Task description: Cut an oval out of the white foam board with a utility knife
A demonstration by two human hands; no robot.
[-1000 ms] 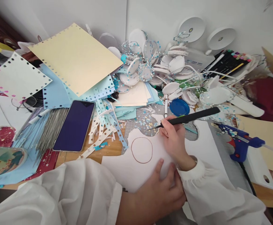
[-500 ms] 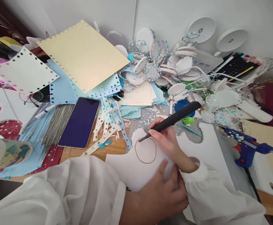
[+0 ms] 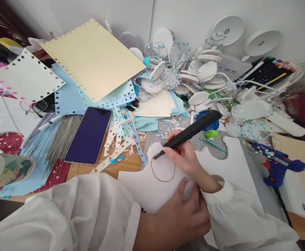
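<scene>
One left hand (image 3: 180, 218) and one right hand (image 3: 190, 158) work over one white sheet (image 3: 136, 186), which lies on the grey mat (image 3: 268, 193) at the table's near edge. The left lies on the sheet's near part, fingers somewhat apart; the right pinches one black pen-shaped tool (image 3: 194, 130), its tip at the line of the single brown circle (image 3: 163, 170) drawn near the sheet's far edge. There are also one phone (image 3: 88, 136), one blue glue gun (image 3: 275, 170) towards the right edge, one cup (image 3: 8, 170) at the left edge, one green cap (image 3: 211, 134) and two white dishes (image 3: 262, 42) at the back; the white rounds (image 3: 172, 78) and marker pens (image 3: 264, 73) overlap too much to count. Small grey writing on a white box (image 3: 232, 68) is too blurred to read. The table (image 3: 131, 164) is wooden, strewn with paper strips (image 3: 138, 144), against a plain pale wall (image 3: 189, 14).
</scene>
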